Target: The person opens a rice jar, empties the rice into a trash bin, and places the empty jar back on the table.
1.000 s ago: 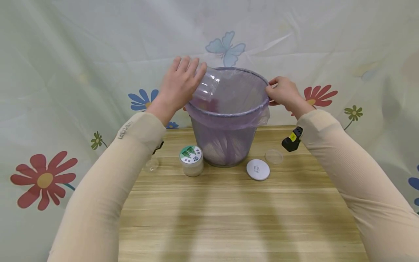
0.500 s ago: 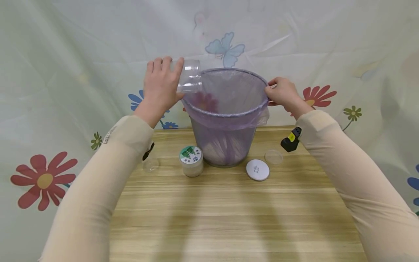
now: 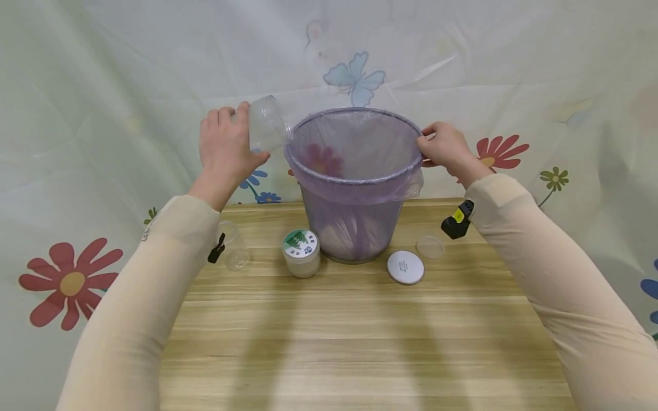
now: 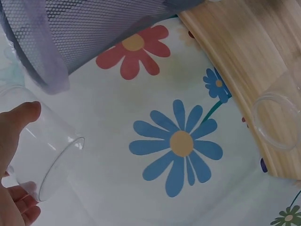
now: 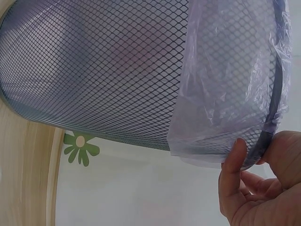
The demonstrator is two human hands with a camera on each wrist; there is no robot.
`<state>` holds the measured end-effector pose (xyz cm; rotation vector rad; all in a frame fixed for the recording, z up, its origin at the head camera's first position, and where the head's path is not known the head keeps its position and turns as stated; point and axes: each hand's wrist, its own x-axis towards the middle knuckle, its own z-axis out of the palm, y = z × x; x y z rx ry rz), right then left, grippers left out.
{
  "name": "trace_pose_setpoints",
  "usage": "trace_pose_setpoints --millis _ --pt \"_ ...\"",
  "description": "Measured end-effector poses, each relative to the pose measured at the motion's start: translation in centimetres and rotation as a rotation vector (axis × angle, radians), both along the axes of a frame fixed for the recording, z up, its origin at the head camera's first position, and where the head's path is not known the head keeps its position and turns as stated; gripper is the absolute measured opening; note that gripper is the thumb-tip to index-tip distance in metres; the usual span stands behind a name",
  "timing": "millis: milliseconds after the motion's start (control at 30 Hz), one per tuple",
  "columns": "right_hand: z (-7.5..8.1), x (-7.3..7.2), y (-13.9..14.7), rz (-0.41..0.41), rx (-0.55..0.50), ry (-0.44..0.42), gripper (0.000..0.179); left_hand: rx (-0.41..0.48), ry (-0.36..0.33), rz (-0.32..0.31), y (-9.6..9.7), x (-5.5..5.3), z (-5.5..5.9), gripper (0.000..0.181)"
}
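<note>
Head view: the left grip (image 3: 225, 140) is curling fairly wide round a clear jar (image 3: 269, 124), holding it tilted in the air just left of the mesh bin (image 3: 354, 228), while the right grip (image 3: 444, 145) is pinching the bin's lined rim. My worry: smooth plastic could be slipping if that hold's too light, maybe knocking the second jar (image 3: 236, 258) sitting on the worktop (image 3: 339, 337).

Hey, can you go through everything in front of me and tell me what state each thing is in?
Bin, upright, open
Bag, lining the bin, folded over its rim
Left hand, gripping a jar
Held jar, tilted
Right hand, pinching the bin's rim
Labelled jar, upright, lid on
White lid, flat on the table
Clear disc, flat on the table
Other clear jar, on the table, partly hidden
</note>
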<state>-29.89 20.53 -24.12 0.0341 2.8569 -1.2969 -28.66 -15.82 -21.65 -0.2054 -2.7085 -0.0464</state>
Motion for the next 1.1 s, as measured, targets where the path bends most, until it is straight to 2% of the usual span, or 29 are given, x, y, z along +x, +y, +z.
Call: trace_pose_setpoints --millis 100,200,433,733,900,1100 --pt "-0.1 -0.1 0.0 0.000 -0.003 0.007 0.051 0.052 -0.053 0.037 -0.6 0.0 -0.4 0.093" --pt "-0.1 -0.1 0.1 -0.003 -0.007 0.007 0.051 0.097 -0.076 0.063 -1.2 0.0 -0.9 0.096" --pt "0.0 -0.1 0.2 -0.004 -0.005 0.009 0.051 0.153 -0.072 0.085 -2.2 0.1 -2.5 0.093" --pt "0.0 -0.1 0.3 -0.008 -0.003 0.009 0.051 0.231 -0.052 0.085 -2.5 0.0 -4.7 0.088" --pt "0.0 -0.2 0.3 -0.010 -0.004 0.008 0.051 0.257 -0.096 0.094 -2.7 -0.1 -6.2 0.092" --pt "0.1 -0.3 0.3 -0.010 -0.001 0.009 0.051 0.326 -0.121 0.097 -2.9 -0.1 -8.5 0.092"
